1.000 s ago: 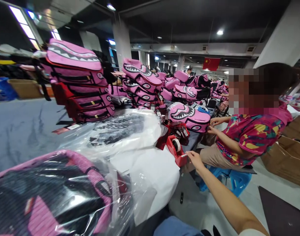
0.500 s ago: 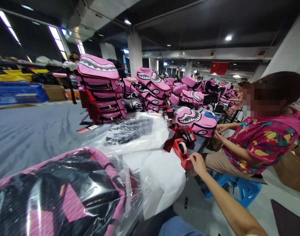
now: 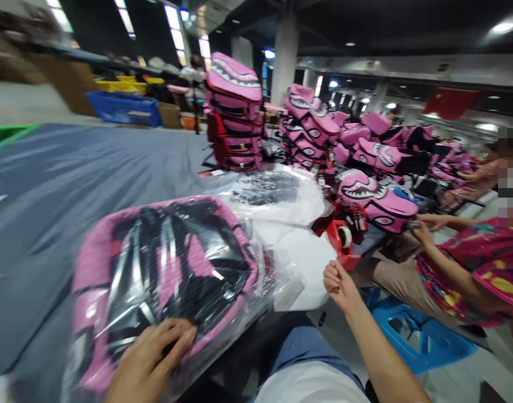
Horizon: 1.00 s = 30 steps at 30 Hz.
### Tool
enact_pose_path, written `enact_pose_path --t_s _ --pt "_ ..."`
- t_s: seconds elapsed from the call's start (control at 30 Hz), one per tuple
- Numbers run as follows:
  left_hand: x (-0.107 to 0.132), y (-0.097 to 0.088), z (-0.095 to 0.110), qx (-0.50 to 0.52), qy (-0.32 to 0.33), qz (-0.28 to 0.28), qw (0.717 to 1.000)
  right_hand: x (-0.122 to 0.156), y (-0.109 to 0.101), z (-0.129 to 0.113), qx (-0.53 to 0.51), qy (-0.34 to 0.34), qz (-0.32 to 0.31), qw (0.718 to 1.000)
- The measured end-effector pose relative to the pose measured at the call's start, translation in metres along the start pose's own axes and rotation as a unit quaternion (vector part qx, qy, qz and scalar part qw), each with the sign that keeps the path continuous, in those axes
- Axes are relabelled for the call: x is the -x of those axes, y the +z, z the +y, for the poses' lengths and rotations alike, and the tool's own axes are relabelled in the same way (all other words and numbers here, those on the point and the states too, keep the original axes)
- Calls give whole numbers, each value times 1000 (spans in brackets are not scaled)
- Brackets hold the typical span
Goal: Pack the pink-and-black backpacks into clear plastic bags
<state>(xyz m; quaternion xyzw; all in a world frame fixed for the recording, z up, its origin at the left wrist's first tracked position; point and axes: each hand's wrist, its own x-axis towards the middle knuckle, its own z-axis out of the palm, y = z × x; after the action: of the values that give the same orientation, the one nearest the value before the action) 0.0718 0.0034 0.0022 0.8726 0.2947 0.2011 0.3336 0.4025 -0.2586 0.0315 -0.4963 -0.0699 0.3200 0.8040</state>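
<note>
My left hand (image 3: 149, 358) lies flat with fingers spread on a pink and black backpack wrapped in clear plastic (image 3: 168, 274), at its near edge on the grey table (image 3: 71, 168). My right hand (image 3: 338, 282) hangs in the air, fingers pinched together, just below and in front of a red tape dispenser (image 3: 343, 243). What the fingers pinch is too small to make out. White plastic bags (image 3: 290, 224) lie between the wrapped backpack and the dispenser.
Stacks of pink shark-mouth backpacks (image 3: 235, 112) stand further along the table. A person in a colourful shirt (image 3: 483, 268) sits to the right on a blue stool (image 3: 411, 330), hands on another pink backpack (image 3: 376, 201). Blue and yellow crates (image 3: 124, 106) stand at the back left.
The view has swung down and left. My right hand has drawn back from the tape dispenser toward me. My left hand has come into view on the wrapped backpack.
</note>
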Motion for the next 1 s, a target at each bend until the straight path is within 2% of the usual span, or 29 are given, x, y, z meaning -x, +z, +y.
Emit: enact_pose_path --t_s 0.07,0.1,0.13,0.17,0.23,0.27,0.3,0.37,0.43,0.5,0.53,0.57,0.6,0.7,0.77,0.9,1.0 --pt "-3 -5 20 5 -18 -16 1000 11 35 -10 89 -17 -138 986" --pt "-5 -8 27 4 -21 -21 1000 13 54 -16 155 -28 -224 962" --pt "-6 -9 33 -1 -23 -26 999 14 74 -20 232 -40 -314 920" --pt "-7 -10 37 -6 -24 -29 999 14 95 -23 309 -51 -400 862" --pt "-6 -11 42 -12 -30 -35 999 8 135 -25 442 -91 -541 709" --pt "-5 -11 43 -11 -33 -39 999 4 154 -23 493 -118 -586 632" --pt "-4 -10 43 -8 -38 -40 998 -2 170 -19 533 -146 -614 563" --pt "-3 -9 43 -1 -47 -39 998 -13 198 -6 591 -195 -636 456" --pt "-3 -7 43 -1 -57 -36 998 -23 216 9 640 -231 -631 373" --pt "-4 -6 42 -4 -63 -33 997 -34 228 24 679 -243 -619 310" --pt "-4 -6 41 -7 -64 -34 997 -39 231 29 696 -237 -610 294" --pt "-4 -5 40 -9 -63 -34 997 -44 234 32 712 -226 -596 294" --pt "-4 -5 39 -12 -61 -35 997 -49 234 33 726 -215 -574 311" --pt "-4 -5 37 -19 -59 -39 997 -57 229 26 748 -229 -473 406" --pt "-4 -5 36 -20 -59 -38 997 -51 218 21 747 -254 -425 444" --pt "-4 -4 37 -20 -54 -37 998 -25 195 33 687 -257 -485 475" --pt "-2 -4 40 -29 -37 -30 998 -16 188 50 681 -238 -508 471"
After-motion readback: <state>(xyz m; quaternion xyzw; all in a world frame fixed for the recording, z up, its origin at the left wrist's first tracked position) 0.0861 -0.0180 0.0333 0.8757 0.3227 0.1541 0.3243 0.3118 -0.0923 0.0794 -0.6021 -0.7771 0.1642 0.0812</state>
